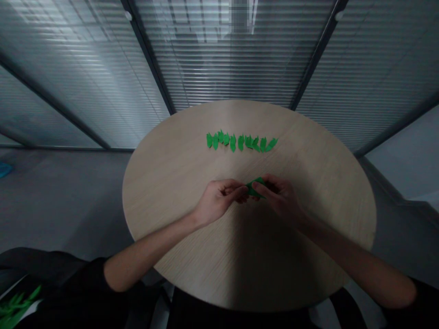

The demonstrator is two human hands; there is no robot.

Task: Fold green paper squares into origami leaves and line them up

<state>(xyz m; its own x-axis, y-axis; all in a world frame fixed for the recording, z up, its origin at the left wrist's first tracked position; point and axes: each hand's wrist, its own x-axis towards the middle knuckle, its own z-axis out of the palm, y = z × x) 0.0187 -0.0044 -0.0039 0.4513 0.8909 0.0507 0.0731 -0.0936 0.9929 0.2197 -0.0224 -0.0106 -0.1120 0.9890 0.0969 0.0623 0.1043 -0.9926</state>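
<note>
Between my two hands is a small piece of green paper [256, 186], held just above the middle of the table. My left hand [222, 196] pinches its left end between thumb and fingers. On the other side, my right hand [279, 196] grips the piece, its thumb lying across the front. Some of the paper is covered by my fingers, so its full shape is hidden. Beyond my hands, several small green leaf-shaped pieces [241, 142] lie in a row on the tabletop, a few of them touching or overlapping.
The round wooden table [164, 183] stands close to glass panels with blinds [233, 68]. At the lower left, more green pieces [20, 306] lie on something white beside my left arm. A blue object [5, 169] is on the floor at the far left.
</note>
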